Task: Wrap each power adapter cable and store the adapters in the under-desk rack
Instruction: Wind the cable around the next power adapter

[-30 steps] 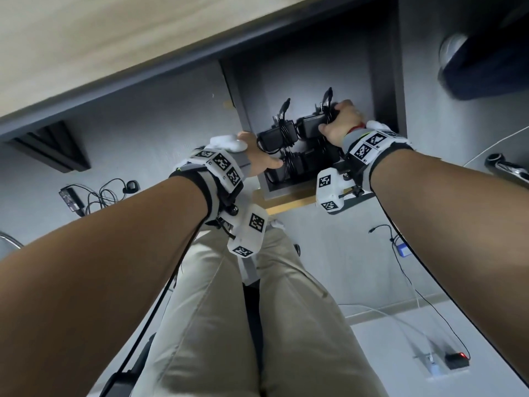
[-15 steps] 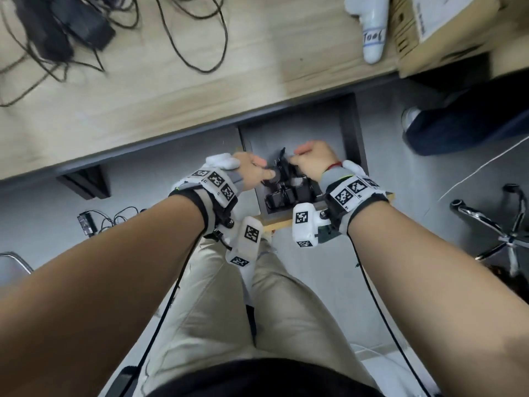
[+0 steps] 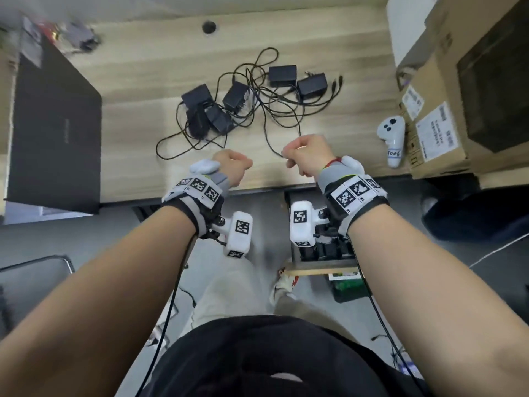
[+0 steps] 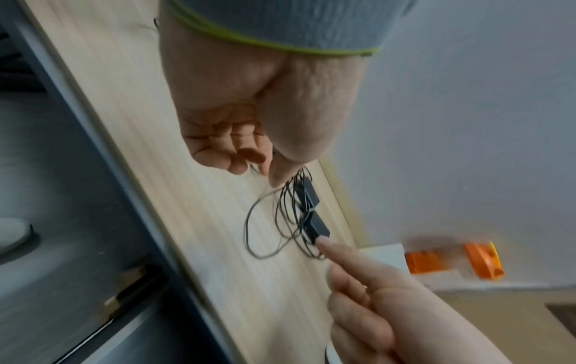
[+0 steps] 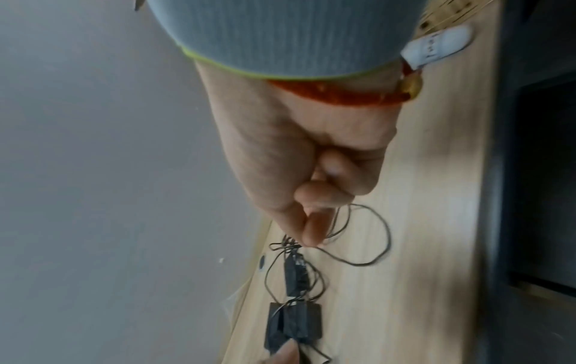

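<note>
Several black power adapters (image 3: 206, 110) lie with tangled cables in the middle of the wooden desk (image 3: 143, 75); two more sit further back (image 3: 297, 80). At the desk's near edge my right hand (image 3: 286, 156) pinches a loose cable (image 3: 269, 138) between thumb and forefinger; the right wrist view shows that pinch (image 5: 311, 236) on the cable (image 5: 374, 246). Beside it my left hand (image 3: 243, 164) is curled in a fist and holds nothing (image 4: 262, 167). Below the desk, the rack (image 3: 323, 263) holds wrapped adapters (image 3: 329, 249), partly hidden by my right wrist.
A black flat case (image 3: 54, 121) covers the desk's left side. Cardboard boxes (image 3: 458, 96) stand at the right, with a white controller (image 3: 392, 138) next to them. A chair frame (image 3: 34, 267) is at the lower left, cables lie on the floor.
Both hands have risen from the adapters in the under-desk rack to the desk's edge. My right hand has taken hold of a loose cable. The view has lifted onto the desktop.
</note>
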The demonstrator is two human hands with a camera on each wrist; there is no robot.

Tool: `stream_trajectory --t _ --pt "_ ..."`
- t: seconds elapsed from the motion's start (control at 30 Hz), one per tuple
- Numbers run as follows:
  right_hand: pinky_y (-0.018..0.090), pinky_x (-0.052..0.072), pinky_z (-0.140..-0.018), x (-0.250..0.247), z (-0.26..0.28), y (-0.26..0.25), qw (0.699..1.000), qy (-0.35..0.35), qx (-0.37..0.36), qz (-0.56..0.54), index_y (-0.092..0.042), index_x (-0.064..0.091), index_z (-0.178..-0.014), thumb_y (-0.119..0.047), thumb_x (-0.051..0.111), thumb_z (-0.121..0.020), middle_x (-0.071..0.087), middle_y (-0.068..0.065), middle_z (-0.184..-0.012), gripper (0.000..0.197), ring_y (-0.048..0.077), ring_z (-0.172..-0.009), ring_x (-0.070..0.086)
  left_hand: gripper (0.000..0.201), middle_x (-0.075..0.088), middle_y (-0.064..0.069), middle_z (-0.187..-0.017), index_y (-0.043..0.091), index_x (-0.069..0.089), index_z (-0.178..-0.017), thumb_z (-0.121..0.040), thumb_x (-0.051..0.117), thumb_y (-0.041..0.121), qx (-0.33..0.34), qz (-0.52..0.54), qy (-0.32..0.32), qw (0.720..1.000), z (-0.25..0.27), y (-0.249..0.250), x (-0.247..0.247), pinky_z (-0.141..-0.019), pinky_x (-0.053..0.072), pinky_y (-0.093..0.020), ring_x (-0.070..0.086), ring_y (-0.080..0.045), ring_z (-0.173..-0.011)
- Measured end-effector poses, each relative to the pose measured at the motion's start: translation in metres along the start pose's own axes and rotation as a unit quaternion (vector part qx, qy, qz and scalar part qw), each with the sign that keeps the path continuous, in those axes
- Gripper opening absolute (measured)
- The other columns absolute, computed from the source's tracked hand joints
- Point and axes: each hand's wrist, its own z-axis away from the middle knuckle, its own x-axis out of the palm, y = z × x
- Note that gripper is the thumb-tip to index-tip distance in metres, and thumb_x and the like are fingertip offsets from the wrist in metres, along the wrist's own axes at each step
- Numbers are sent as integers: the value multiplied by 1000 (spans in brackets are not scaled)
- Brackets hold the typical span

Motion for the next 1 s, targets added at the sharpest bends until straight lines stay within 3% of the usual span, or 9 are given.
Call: stream_trajectory --t 0.2,0.3,0.4,0.53,0.63,0.8,0.87,0.93,1.0 --pt "24 29 -47 31 -32 -64 999 -9 -22 28 -13 75 -88 -31 66 -85 44 -12 -58 20 11 -49 38 15 54 -9 -81 10 65 -103 -94 58 19 -23 28 80 996 -54 13 -64 -69 46 -32 49 -24 -75" --pt "24 37 -55 59 -55 -86 999 -5 -28 27 -17 72 -79 -33 68 -83 57 -7 -63 18 11 -56 46 30 59 -8 -93 2 63 -119 -92 54 11 -28 9 61 998 -89 12 -92 -81 54 -36 55 -23 -82" --pt "30 50 -68 98 -85 -108 999 -16 -11 31 -21 66 -68 -29 66 -83 66 -5 -69 17 15 -65 57 33 65 -15 -114 0 59 -125 -94 51 9 -41 -27 31 998 -125 14 -115 -71 51 -27 55 -19 -84" --pt "41 58 -77 143 -121 -118 997 -60 16 54 -6 72 -81 -18 57 -83 72 12 -81 19 27 -71 67 37 62 -16 -129 2 56 -132 -95 51 8 -48 -113 -35 992 -155 14 -123 -86 49 -31 62 -26 -107" --pt "34 54 -87 166 -142 -128 989 -74 35 124 -19 72 -91 -22 59 -83 72 4 -95 15 28 -93 67 43 62 -13 -127 10 52 -138 -95 53 12 -72 -165 -66 981 -177 14 -128 -97 49 -36 61 -32 -112" --pt "27 48 -87 183 -153 -149 978 -69 44 193 -19 68 -117 -25 65 -88 70 5 -113 30 27 -107 63 52 65 -19 -120 20 50 -137 -89 48 1 -77 -106 -104 986 -203 12 -131 -91 55 -41 64 -36 -105" --pt "25 46 -73 183 -155 -155 977 -84 47 193 -21 71 -98 -31 69 -86 70 3 -95 16 25 -94 63 50 65 -21 -119 22 53 -133 -88 46 0 -92 -65 -105 988 -204 14 -134 -77 58 -39 65 -34 -96" --pt "25 41 -59 184 -155 -161 975 -93 48 195 -21 62 -75 -37 71 -84 61 -2 -74 21 21 -74 59 48 65 -20 -121 24 55 -129 -89 46 0 -108 -27 -115 987 -204 18 -139 -57 53 -31 67 -35 -99" --pt "29 52 -63 186 -155 -160 975 -92 77 188 -16 65 -87 -40 72 -81 65 2 -81 25 21 -72 63 39 66 -17 -118 23 59 -119 -91 46 0 -105 -5 -135 985 -194 26 -141 -58 54 -32 66 -34 -105"
